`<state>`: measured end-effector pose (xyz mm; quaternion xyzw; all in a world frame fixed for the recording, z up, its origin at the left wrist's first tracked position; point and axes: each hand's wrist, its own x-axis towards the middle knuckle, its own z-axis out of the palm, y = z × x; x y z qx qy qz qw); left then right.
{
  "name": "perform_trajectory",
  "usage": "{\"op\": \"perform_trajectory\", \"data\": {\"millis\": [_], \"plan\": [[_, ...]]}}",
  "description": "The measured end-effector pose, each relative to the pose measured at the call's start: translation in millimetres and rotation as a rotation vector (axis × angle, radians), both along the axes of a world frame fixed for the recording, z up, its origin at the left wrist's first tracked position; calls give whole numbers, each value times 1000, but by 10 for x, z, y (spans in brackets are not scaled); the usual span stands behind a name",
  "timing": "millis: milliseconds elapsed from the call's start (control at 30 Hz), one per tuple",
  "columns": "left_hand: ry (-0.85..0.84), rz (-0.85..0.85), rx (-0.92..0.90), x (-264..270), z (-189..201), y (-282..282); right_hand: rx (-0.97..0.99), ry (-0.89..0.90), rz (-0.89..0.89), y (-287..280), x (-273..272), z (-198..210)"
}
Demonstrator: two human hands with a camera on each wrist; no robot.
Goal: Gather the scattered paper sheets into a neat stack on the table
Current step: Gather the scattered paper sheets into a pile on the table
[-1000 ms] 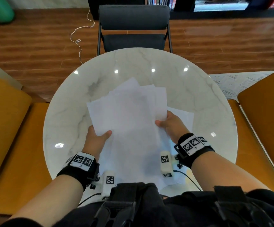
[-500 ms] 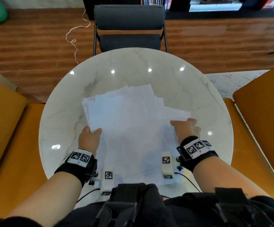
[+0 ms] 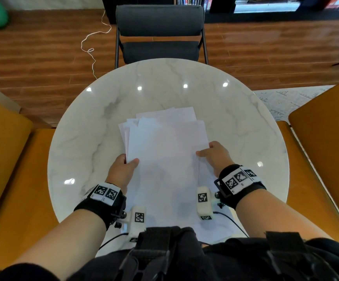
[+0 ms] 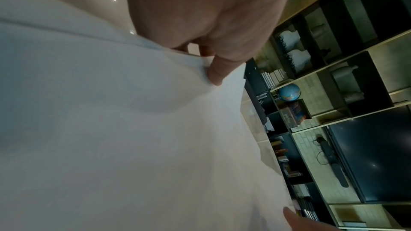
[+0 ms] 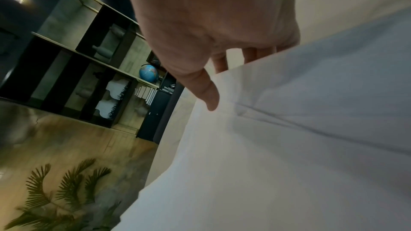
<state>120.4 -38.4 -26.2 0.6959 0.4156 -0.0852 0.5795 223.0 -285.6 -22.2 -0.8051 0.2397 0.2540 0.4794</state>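
Note:
Several white paper sheets (image 3: 164, 159) lie in a rough, slightly fanned pile on the round marble table (image 3: 95, 142), their far corners out of line. My left hand (image 3: 127, 164) grips the pile's left edge, thumb on top and fingers underneath, as the left wrist view shows with the left hand (image 4: 213, 69) on the paper sheets (image 4: 111, 129). On the pile's right edge my right hand (image 3: 207, 152) holds the sheets the same way. In the right wrist view the right hand (image 5: 211, 90) has its thumb on the paper sheets (image 5: 289, 147) and its fingers behind the edge.
A dark grey chair (image 3: 160, 35) stands at the table's far side. Orange seats flank the table at the left (image 3: 4, 159) and right (image 3: 326, 138). A white cable (image 3: 92, 47) trails on the wooden floor. Shelves with a globe (image 5: 148, 73) line the wall.
The spread sheets have been drawn inward into a narrower pile. My right hand moved left along the right edge, and my left hand shifted right with its thumb now on top.

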Motion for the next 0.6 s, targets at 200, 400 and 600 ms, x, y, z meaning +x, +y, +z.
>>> {"op": "perform_trajectory", "data": {"millis": [200,400,600], "plan": [[-23,102,21,31,46,-131,51,108,-120,93,19,130],[58,68,-113,80,147,-175,-51,135,139,167,-37,70],[73,61,-167,106,64,-177,-294,95,227,305,-111,177]]}}
